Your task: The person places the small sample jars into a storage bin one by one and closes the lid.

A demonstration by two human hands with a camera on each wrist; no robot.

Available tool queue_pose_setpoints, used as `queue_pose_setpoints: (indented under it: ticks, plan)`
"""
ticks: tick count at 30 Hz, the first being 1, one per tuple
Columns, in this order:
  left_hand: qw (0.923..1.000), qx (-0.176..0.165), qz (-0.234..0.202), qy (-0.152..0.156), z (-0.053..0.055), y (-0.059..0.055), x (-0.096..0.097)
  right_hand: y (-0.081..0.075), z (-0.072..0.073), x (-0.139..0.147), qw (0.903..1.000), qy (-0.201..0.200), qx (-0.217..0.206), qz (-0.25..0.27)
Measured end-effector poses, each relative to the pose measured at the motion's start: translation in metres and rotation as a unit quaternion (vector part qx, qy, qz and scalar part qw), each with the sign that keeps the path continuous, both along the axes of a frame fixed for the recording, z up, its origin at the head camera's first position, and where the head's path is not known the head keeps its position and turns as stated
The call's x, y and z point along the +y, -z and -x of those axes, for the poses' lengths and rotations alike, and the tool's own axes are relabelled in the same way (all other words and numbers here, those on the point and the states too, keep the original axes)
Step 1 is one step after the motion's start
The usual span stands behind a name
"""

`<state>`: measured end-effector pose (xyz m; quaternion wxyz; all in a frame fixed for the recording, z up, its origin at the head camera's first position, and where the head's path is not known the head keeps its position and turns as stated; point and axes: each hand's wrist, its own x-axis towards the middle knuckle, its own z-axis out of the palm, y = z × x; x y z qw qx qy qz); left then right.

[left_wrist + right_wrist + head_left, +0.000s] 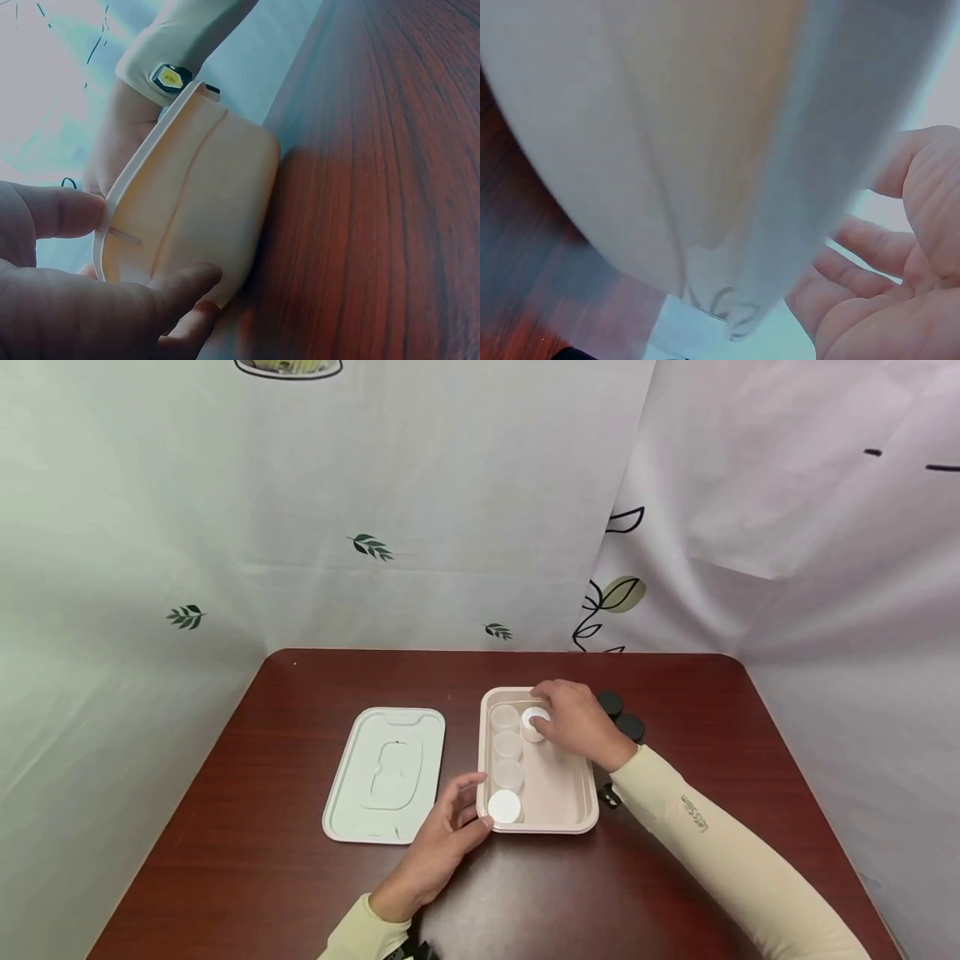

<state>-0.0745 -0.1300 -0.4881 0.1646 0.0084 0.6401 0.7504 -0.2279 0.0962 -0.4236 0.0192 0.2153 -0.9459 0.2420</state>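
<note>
A pale beige rectangular tray [551, 793] stands on the table. Three translucent round containers [507, 744] line its left side, with a white-lidded jar [505, 807] at the near left corner. My left hand [442, 839] holds that corner, its thumb at the front and fingers along the outer side; the left wrist view shows a digit on the tray's rim [112, 201]. My right hand [576, 720] is over the far right of the tray, thumb on a second white-lidded jar [531, 727], index finger spread out beyond it. The tray's wall hides that jar in the right wrist view.
Left of the tray lies a pale rectangular lid [386, 777], flat on the dark red wooden table [247, 810]. Several black-capped round items [631, 727] stand right of the tray, partly behind my right arm. White printed curtains [450, 502] enclose the table.
</note>
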Motion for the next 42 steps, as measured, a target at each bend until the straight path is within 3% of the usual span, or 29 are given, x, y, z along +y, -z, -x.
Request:
queue_pose_setpoints:
  ticks: [7,18,31,42]
  plan:
    - [1.0,-0.001,-0.001,-0.001,0.001,0.001,-0.001,-0.008,-0.001,0.011,0.9955,0.018,-0.019,0.091]
    - [1.0,-0.002,0.002,0.001,0.001,-0.001,0.0,-0.017,-0.007,0.048,0.98,0.062,-0.004,0.189]
    - [1.0,-0.006,0.002,-0.004,0.001,-0.001,0.0,-0.013,-0.013,0.095,0.9671,0.134,-0.013,0.216]
    - [0.9999,-0.01,-0.001,-0.003,0.001,0.0,0.0,0.005,-0.019,0.109,0.9606,0.162,-0.014,0.225]
